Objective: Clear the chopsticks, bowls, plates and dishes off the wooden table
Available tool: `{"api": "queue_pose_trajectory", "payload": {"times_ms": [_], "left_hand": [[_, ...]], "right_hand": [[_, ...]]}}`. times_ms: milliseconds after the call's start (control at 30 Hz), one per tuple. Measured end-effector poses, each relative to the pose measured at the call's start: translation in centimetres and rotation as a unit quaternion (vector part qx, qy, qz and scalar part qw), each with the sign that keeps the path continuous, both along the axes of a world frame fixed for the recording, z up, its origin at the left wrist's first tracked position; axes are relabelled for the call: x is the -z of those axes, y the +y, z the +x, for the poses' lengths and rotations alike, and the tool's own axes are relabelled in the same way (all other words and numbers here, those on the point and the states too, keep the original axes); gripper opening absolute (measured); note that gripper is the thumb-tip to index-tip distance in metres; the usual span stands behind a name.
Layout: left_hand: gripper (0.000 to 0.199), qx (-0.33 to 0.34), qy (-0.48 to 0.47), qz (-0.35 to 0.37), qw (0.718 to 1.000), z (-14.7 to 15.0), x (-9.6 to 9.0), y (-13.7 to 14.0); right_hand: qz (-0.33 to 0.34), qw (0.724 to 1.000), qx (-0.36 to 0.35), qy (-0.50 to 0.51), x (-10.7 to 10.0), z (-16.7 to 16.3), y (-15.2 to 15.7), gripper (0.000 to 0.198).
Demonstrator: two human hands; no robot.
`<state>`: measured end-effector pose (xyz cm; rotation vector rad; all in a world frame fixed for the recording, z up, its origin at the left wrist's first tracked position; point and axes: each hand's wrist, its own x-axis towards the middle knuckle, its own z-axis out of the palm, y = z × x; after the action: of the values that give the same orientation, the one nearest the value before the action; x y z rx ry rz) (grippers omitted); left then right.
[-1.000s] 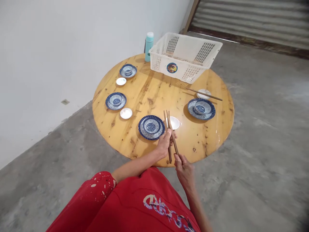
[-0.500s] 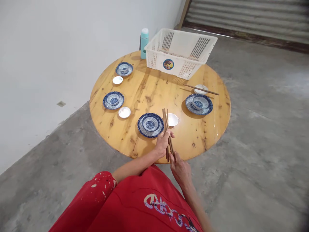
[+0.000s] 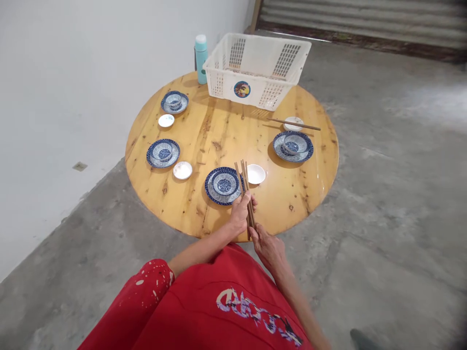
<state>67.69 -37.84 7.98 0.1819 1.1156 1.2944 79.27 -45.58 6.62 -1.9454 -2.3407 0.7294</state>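
My left hand [image 3: 241,210] is wrapped round the middle of several brown chopsticks [image 3: 245,180], whose upper ends fan slightly apart. At their lower ends, my right hand [image 3: 268,245] pinches the chopsticks between thumb and fingers. Just beyond my left hand sits a blue-and-white plate [image 3: 211,195] with a patterned bowl [image 3: 224,183] on it. A small white dish [image 3: 257,174] lies to the right of that plate, partly behind the chopsticks. Farther right, another plate [image 3: 307,154] carries a bowl [image 3: 294,144].
A pair of chopsticks [image 3: 304,126] rests across a small dish [image 3: 292,120]. On the left of the round wooden table [image 3: 219,129] stand two more plates with bowls [image 3: 163,153] and small dishes [image 3: 182,170]. A white plastic basket [image 3: 262,90] and a turquoise bottle [image 3: 201,61] stand at the back.
The view has shifted, so the table sits a little farther left and up. The chopsticks' upper ends have spread apart slightly in my left hand; both hands still hold them.
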Motion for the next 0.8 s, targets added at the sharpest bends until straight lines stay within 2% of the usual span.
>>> {"api": "queue_pose_trajectory", "payload": {"times_ms": [100, 200, 400, 600, 700, 800], "left_hand": [[0.044, 0.006, -0.016, 0.006, 1.0, -0.5, 0.1, -0.1], [0.047, 0.024, -0.017, 0.021, 0.999, -0.5, 0.2, -0.2], [0.054, 0.078, -0.044, 0.041, 0.995, 0.6, -0.3, -0.6], [0.061, 0.104, -0.064, 0.022, 0.992, 2.3, 0.0, -0.1], [0.061, 0.117, -0.09, 0.002, 0.989, 4.3, -0.1, 0.7], [0.056, 0.118, -0.083, -0.007, 0.99, 7.6, -0.5, 1.7]], "right_hand": [[0.026, 0.991, 0.046, 0.126, 0.4, -0.4, -0.2, 0.043], [0.013, 0.956, 0.109, 0.273, 0.6, -0.9, 0.0, 0.049], [-0.121, 0.877, 0.179, 0.429, 0.6, -1.4, -0.4, 0.055], [-0.227, 0.8, 0.227, 0.507, -0.1, 0.1, -0.8, 0.058], [-0.244, 0.791, 0.217, 0.518, -0.4, 2.5, -0.1, 0.058], [-0.234, 0.802, 0.192, 0.515, -0.3, 6.1, 1.0, 0.057]]}}
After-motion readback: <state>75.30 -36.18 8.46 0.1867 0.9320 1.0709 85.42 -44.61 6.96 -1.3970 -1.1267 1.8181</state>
